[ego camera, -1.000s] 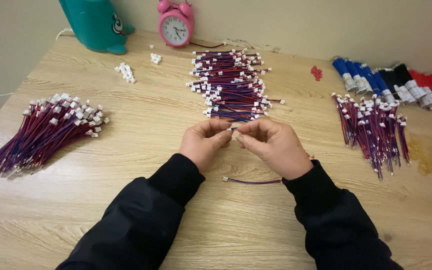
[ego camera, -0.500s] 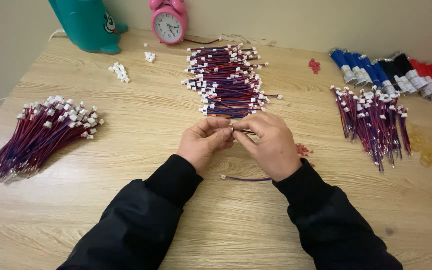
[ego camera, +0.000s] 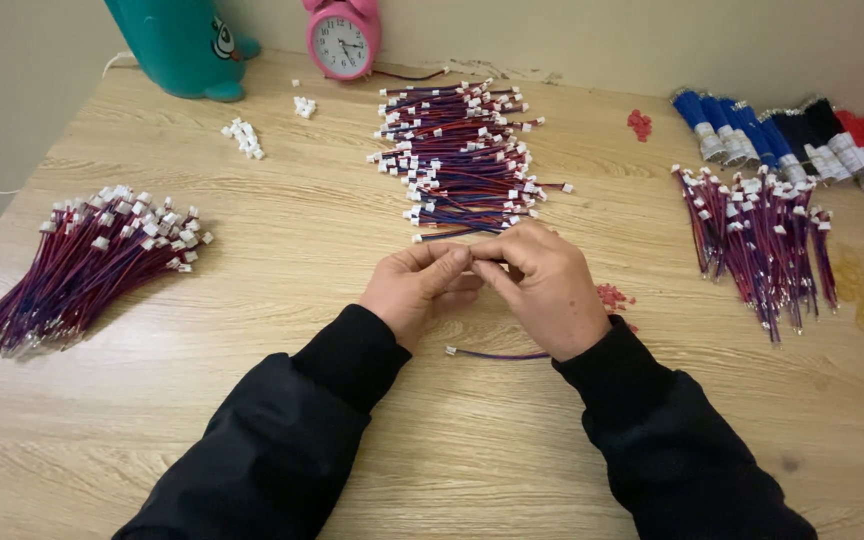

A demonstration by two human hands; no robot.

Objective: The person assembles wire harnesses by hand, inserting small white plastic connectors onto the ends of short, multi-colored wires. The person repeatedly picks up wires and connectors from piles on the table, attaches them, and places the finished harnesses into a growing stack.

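My table [ego camera: 252,400] is pale wood-grain, smooth, low sheen. Sleeves [ego camera: 282,440] are matt black cloth, soft-looking. Wire leads in the far pile [ego camera: 462,160] have glossy red/blue plastic insulation w/ white matt plastic connectors; same for the left bundle [ego camera: 82,265] & right bundle [ego camera: 762,240]. Far left, teal figure [ego camera: 177,45] is smooth plastic; pink clock [ego camera: 342,40] is glossy plastic.

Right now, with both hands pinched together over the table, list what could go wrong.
1. The left hand and right hand hide what they pinch; a tiny part could slip and be lost among the red bits nearby.
2. The loose wire lying between the wrists could be swept away by a sleeve.
3. The middle wire pile sits just beyond the fingers; a nudge could scatter it.
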